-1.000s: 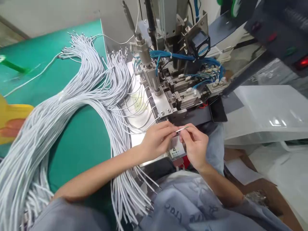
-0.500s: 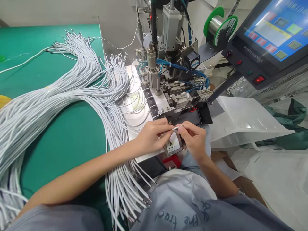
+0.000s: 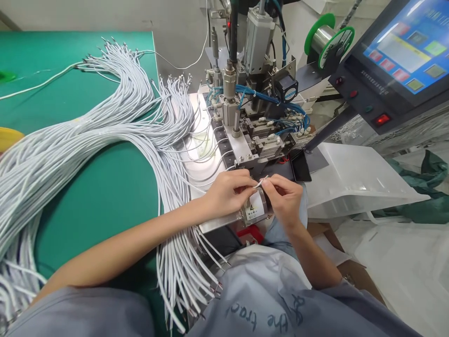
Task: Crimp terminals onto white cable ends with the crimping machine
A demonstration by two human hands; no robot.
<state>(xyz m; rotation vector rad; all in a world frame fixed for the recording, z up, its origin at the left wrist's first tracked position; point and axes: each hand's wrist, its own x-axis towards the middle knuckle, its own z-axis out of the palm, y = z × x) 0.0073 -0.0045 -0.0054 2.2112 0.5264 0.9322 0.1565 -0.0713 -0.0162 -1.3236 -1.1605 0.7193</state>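
My left hand (image 3: 228, 193) and my right hand (image 3: 285, 198) meet just in front of a small metal machine (image 3: 252, 135). Both pinch the tip of one thin white cable end (image 3: 261, 182), which points up and right toward the machine's front block. The fingers of each hand are closed on it. Below the hands a white warning label (image 3: 255, 209) sits on the machine's front. A big bundle of white cables (image 3: 105, 135) sweeps over the green mat (image 3: 105, 196) to the left, with loose ends hanging off the table edge by my lap.
A touchscreen panel (image 3: 403, 56) with red and green buttons stands at the upper right. A green wire spool (image 3: 324, 35) sits behind the machine. A translucent plastic tray (image 3: 354, 178) lies right of the hands. Blue air hoses (image 3: 266, 96) cross the machine.
The view has swung up and right, bringing the screen and spool into sight. Both hands have stayed at the machine front, and the cable tip now tilts upward more.
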